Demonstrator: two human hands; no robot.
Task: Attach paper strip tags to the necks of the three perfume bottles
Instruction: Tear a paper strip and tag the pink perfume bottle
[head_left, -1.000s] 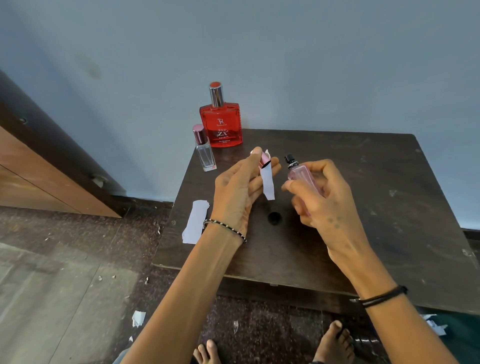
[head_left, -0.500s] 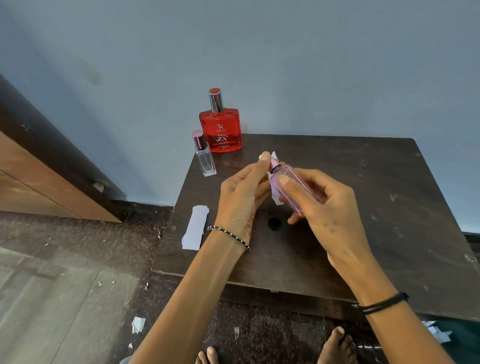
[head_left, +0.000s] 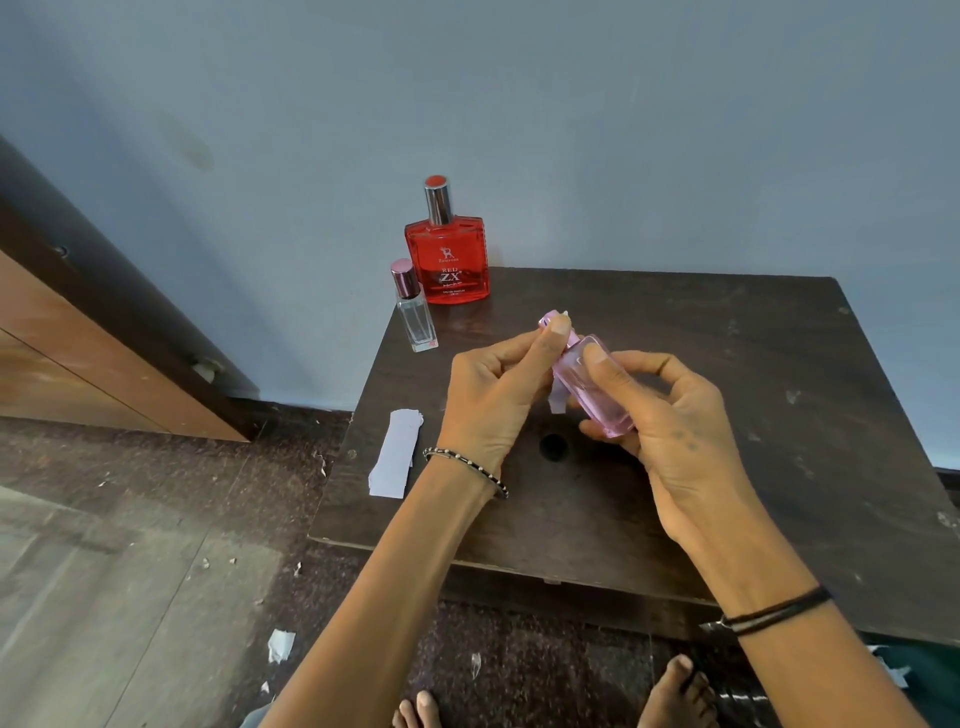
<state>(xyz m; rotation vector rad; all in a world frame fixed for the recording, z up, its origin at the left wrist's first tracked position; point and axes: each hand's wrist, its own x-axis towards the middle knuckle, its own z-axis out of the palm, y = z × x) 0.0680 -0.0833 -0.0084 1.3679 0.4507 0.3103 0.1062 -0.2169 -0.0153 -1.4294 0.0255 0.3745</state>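
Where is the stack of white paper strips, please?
In the head view, the stack of white paper strips lies at the left edge of the dark wooden table, left of the left hand and nearer than the slim clear glass bottle.

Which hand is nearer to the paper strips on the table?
Left. The left hand is just right of the paper strips; the right hand, holding the pink bottle, is farther right.

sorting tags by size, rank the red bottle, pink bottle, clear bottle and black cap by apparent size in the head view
1. red bottle and pink bottle, close; the pink one is nearer the camera and partly hidden, so unranked
2. clear bottle
3. black cap
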